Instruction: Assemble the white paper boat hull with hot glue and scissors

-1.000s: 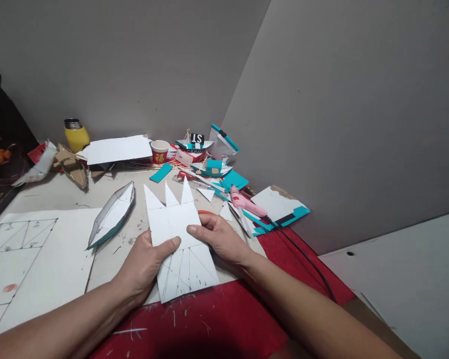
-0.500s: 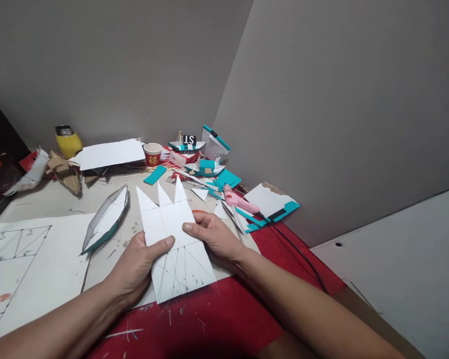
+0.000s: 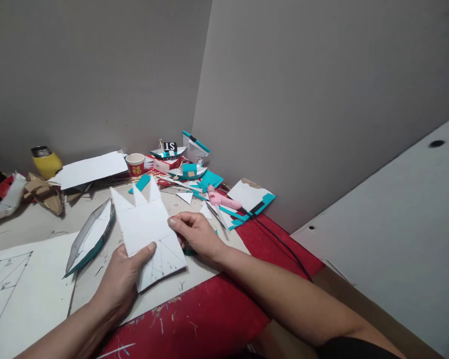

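Observation:
A white card [image 3: 144, 222] with three pointed tabs at its far end is held tilted over the table, pencil lines running across its near part. My left hand [image 3: 125, 269] grips its left side, thumb on top and fingers underneath. At the right edge, my right hand [image 3: 196, 234] is closed, with thumb and fingertips pinching at the card's edge. A small dark green piece [image 3: 189, 253] shows below that hand, mostly covered. Left of the card lies a boat-shaped hull [image 3: 92, 239], white inside with a dark green side.
A pink glue gun [image 3: 224, 200] with a black cord lies at the right. Behind are small model boats [image 3: 189, 171], a red paper cup [image 3: 135, 164], a yellow bottle [image 3: 47, 162] and cardboard scraps. A drawn sheet [image 3: 41, 284] covers the left; grey walls rise behind.
The view has turned right, so the table things sit farther left. My right hand has slid from the card's face to its right edge. My left hand still grips the card.

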Available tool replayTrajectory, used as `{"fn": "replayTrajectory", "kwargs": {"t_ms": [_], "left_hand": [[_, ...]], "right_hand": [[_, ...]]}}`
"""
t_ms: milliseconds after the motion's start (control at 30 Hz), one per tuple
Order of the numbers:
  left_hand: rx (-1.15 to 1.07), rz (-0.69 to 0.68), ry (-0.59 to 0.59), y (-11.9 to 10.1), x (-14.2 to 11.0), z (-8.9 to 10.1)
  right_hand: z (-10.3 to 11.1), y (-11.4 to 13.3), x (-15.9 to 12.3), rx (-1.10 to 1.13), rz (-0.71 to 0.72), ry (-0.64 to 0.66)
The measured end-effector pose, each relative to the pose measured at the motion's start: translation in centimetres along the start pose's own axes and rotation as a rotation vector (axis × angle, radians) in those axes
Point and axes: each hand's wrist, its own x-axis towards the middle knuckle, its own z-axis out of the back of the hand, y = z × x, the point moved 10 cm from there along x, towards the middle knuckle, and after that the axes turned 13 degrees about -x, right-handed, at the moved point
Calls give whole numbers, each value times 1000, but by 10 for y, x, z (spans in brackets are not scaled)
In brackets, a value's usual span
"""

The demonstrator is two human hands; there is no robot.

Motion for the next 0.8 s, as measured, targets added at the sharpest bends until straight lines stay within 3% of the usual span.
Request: {"fn": "replayTrajectory", "kwargs": {"t_ms": [100, 233, 300, 367, 433, 600, 700, 800], "left_hand": [[7, -163, -117, -16, 7, 17], [5, -249, -223, -21, 11, 34], [-2, -255, -228, -21, 12, 37], [0, -258, -227, -21, 11, 37], [19, -265, -227, -22, 11, 36], [25, -287, -217, -22, 9, 34], [33, -293, -217, -22, 8, 33], [66, -293, -204, -21, 7, 32]], "right_hand": [[36, 27, -2, -64, 92, -189], [99, 78, -26, -129, 287, -505], [120, 89, -37, -189, 306, -578], [128, 93, -42, -312, 292, -582], [116, 91, -40, -534, 283, -478], [32, 41, -24, -1352, 197, 93], [8, 25, -17, -1488, 171, 197], [-2, 20, -6, -1562, 157, 234]]}}
